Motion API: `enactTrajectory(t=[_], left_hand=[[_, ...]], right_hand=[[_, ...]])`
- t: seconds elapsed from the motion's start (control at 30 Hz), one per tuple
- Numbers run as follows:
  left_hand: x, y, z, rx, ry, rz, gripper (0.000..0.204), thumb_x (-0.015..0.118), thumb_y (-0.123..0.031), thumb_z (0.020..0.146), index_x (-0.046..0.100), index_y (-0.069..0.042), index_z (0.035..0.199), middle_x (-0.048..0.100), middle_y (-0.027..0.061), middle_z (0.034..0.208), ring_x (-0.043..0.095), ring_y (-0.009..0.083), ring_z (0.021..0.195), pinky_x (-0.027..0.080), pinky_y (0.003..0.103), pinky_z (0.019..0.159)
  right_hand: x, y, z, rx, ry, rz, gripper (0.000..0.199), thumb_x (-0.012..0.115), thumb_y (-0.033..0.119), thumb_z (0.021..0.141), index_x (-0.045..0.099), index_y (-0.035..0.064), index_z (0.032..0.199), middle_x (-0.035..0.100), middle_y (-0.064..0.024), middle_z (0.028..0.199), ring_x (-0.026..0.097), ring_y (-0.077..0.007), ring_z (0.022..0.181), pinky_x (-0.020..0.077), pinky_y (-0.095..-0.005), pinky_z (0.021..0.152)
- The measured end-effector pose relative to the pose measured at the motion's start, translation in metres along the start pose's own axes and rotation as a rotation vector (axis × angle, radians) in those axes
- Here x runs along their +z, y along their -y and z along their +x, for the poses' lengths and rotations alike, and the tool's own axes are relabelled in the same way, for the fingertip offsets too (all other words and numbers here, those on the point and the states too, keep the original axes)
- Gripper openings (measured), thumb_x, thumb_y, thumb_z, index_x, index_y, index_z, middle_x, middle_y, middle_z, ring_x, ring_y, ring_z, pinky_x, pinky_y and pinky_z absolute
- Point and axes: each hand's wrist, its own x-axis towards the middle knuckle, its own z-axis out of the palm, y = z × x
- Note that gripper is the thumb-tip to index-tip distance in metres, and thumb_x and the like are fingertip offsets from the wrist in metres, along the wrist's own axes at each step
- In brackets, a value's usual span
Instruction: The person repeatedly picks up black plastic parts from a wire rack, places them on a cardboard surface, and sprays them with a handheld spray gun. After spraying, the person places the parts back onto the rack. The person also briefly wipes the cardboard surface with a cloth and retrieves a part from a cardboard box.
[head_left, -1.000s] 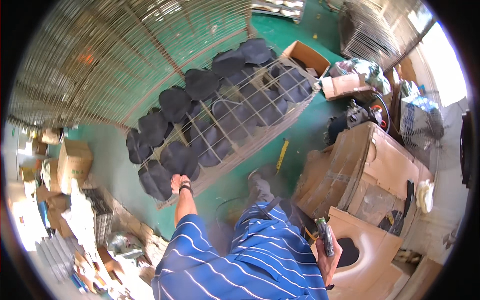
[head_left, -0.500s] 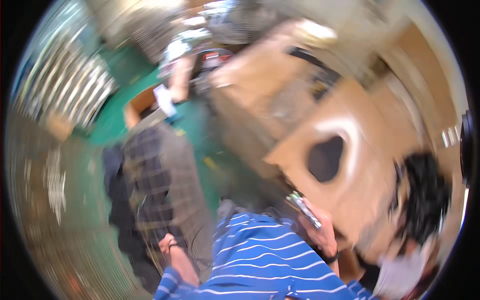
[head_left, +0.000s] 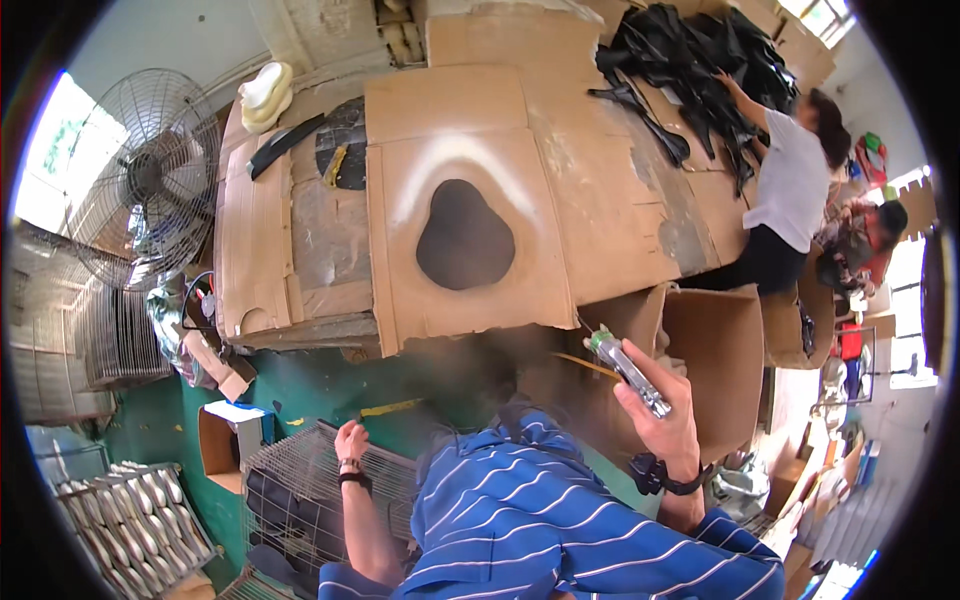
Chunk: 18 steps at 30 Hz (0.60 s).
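My right hand (head_left: 659, 408) is closed around a slim silver hand tool (head_left: 630, 372) with a green end, which points up toward the front edge of the table. On the table, just beyond, lies a cardboard sheet (head_left: 455, 318) with a dark rounded opening or patch (head_left: 465, 240), edged by a white, sprayed-looking band. My left hand (head_left: 350, 442) hangs at the lower left over a wire rack (head_left: 310, 455). Its fingers are curled, and whatever may be in them is hidden.
A large fan (head_left: 146, 178) stands left of the table. Open cardboard boxes (head_left: 715, 365) sit at the table's right front. At the far right a person (head_left: 790, 185) reaches into a black pile (head_left: 690, 70). A rack of pale pieces (head_left: 135, 525) stands lower left.
My view has swung to the right, bringing the cardboard-covered table in front of me. The silver tool stays in my right hand. My left hand remains curled near the wire rack.
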Motion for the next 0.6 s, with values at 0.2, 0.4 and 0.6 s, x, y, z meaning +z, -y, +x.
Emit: enactTrajectory(t=[0.2,0.4,0.6], left_hand=[[0.052,-0.009,0.016,-0.013,0.177,0.146,0.033,0.065,-0.017,0.094,0.063,-0.006,0.126,0.070,0.0093,0.103,0.071,0.0215,0.086,0.058,0.036,0.065],[-0.003,0.074,0.043,0.026,0.443,0.158,0.025,0.057,-0.016,0.095,0.067,-0.007,0.117,0.069,0.0101,0.092,0.069,0.0251,0.079,0.059,0.041,0.066],[-0.026,0.084,0.029,0.227,0.640,0.393,0.033,0.051,-0.018,0.097,0.060,-0.007,0.126,0.069,0.0163,0.097,0.069,0.0343,0.085,0.056,0.053,0.072]], right_hand=[[0.011,0.018,-0.032,0.016,0.115,0.114,0.050,0.076,0.001,0.085,0.062,-0.0011,0.133,0.072,-0.0198,0.109,0.071,-0.0298,0.089,0.0540,-0.0338,0.081],[0.029,0.020,-0.013,-0.086,-0.020,0.105,0.056,0.075,-0.001,0.084,0.059,0.0025,0.138,0.070,-0.0183,0.098,0.070,-0.0319,0.082,0.0539,-0.0349,0.075],[0.029,0.016,-0.013,-0.077,-0.163,0.058,0.053,0.074,0.000,0.085,0.061,0.0025,0.137,0.069,-0.0163,0.093,0.066,-0.0276,0.074,0.0527,-0.0341,0.069]])
